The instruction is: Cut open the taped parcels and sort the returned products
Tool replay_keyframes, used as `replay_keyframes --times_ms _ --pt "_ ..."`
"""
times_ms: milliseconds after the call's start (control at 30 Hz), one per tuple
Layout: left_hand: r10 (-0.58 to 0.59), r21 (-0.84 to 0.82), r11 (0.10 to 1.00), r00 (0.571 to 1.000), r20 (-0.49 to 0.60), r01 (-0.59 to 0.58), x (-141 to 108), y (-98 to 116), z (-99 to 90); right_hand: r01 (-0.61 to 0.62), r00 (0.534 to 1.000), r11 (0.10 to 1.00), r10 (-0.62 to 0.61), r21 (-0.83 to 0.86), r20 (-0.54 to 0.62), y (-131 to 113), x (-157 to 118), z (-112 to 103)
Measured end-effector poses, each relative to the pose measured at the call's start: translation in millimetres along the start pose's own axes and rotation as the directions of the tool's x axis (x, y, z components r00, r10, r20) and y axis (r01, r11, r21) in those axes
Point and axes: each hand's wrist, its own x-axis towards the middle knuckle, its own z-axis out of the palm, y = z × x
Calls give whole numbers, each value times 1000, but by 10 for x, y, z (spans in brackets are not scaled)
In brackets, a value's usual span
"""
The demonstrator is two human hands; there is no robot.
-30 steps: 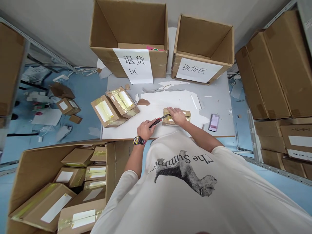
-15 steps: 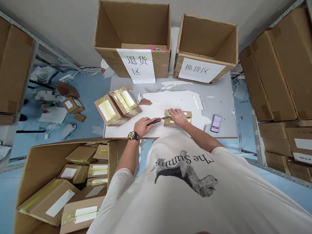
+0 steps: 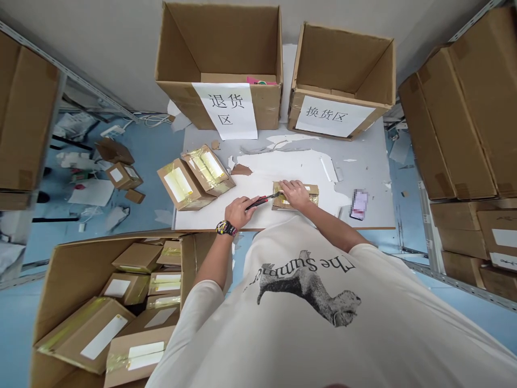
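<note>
Compared with the view 1 second earlier, the left hand (image 3: 237, 212) has drawn back a little to the left of the small brown cardboard box with yellowish clear tape (image 3: 314, 192), taking the slim red-and-black utility cutter with a metal blade (image 3: 262, 200) with it, so more of the handle lies between hand and box. Over the last half second little has altered beyond a slight tilt of the cutter, while the box stays in place under the right hand (image 3: 295, 195). For the work in hand, this suggests a short cutting or prying stroke at the box's left part, with the box apparently not yet open. The left fingers are curled around the cutter handle, closed firmly enough to steer it, and the blade end meets the box's upper side close to the right fingertips. The right fingers lie close together over the top of the box, seeming to brace it; whether they also pinch an edge I cannot tell. The box rests on the pale grey worktop with torn white patches (image 3: 367, 161), near its front edge, well apart from 2 larger taped brown cardboard boxes (image 3: 186, 196) on the left.
</note>
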Motion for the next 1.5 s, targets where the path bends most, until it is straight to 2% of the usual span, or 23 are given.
replay_keyframes --times_ms 200,367,500,567,667,833,967,1133,1333,1500 --pt "-8 -26 1000 1000 -21 8 -67 70 206 9 1000 1000 -9 3 -20 -12 -41 18" --pt "-61 -70 996 993 -97 54 -205 30 418 15 1000 1000 -15 -6 -13 -14 -45 45" --pt "-120 -75 991 982 -144 110 -236 148 606 -4 1000 1000 4 -23 7 6 -31 40" --pt "-126 -50 991 981 -149 120 -195 218 641 -12 1000 1000 12 -29 4 20 -30 28" --pt "-97 0 995 987 -128 98 -111 215 578 1 1000 999 -1 -32 -1 27 -42 12" --pt "-11 48 999 997 -78 15 -17 -6 338 -3 1000 999 4 -41 15 -6 -65 5" --pt "0 19 1000 998 -60 2 54 -91 254 -8 999 1000 9 -24 41 -12 -37 -4" --pt "-2 -36 999 999 -46 0 127 -29 269 41 998 999 -41 14 55 89 -33 -108" --pt "-36 -40 999 998 -46 34 75 150 354 68 989 995 -76 67 126 236 -129 -308" --pt "-51 -53 997 996 -79 47 101 260 450 71 992 995 -77 67 98 279 -179 -245"
